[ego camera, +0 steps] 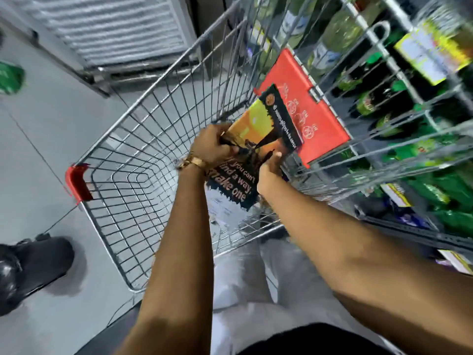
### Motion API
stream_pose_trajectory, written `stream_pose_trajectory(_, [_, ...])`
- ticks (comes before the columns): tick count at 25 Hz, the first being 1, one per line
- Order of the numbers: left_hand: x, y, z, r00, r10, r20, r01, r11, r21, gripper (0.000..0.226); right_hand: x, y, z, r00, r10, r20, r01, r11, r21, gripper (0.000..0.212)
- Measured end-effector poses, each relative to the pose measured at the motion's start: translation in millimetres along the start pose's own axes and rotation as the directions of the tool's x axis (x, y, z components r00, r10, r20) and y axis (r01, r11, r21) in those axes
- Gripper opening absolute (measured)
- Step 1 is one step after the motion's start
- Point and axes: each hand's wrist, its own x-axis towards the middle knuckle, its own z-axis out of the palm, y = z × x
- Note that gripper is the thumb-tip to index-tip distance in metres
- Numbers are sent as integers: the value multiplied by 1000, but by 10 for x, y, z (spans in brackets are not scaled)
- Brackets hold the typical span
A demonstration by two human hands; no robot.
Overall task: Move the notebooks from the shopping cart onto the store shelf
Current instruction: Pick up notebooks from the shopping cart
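While both hands, left hand (212, 147) and right hand (268, 172), close their fingers on the notebooks (256, 144) inside the shopping cart (133, 160), lifting them straight up, level, should clear the wire.

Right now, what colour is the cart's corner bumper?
Red: the corner bumper on the wire shopping cart, clearest in the head view.

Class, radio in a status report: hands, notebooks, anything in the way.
Left hand and right hand both gripping the notebooks, over the cart. Not yet shelved. Cart's wire side stands before the shelf.
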Motion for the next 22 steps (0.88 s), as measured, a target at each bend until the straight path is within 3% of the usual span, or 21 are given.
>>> stream_pose_trajectory(2, [-142,337,-274,997,68,-47,-75,985,-155,51,-323,-242,-212,981,-186,61,191,978,-86,69])
stream_pose_trajectory(4, [-297,621,-545,988,104,-117,-138,931,-339,42,-622,-424,-493,883,-438,170,464,870,-168,66])
stream_pose_trajectory(6, [-474,1028,-789,961,152,-229,-244,856,-457,38,-1046,-697,-878,702,-682,205,711,689,-143,77])
stream_pose_trajectory(9, [-677,1795,-979,906,266,-330,-415,714,-564,27,-1643,-1225,-1428,373,-923,89,928,370,-50,87])
stream_pose_trajectory(11, [-795,2346,-1019,855,340,-392,-518,591,-618,28,-2018,-1636,-1830,198,-980,23,978,199,60,87])
stream_pose_trajectory(15, [-1058,3388,-1047,796,428,-427,-583,359,-729,44,-2657,-2300,-2775,-14,-999,30,974,-7,229,77])
stream_pose_trajectory(18, [-1329,4250,-1012,688,611,-392,-646,270,-714,60,-3128,-2550,-3553,-107,-989,-103,976,-124,178,65])
stream_pose_trajectory(22, [-1680,5428,-854,463,857,-226,-741,234,-629,69,-3503,-2865,-4533,-139,-946,-293,986,-159,45,44])
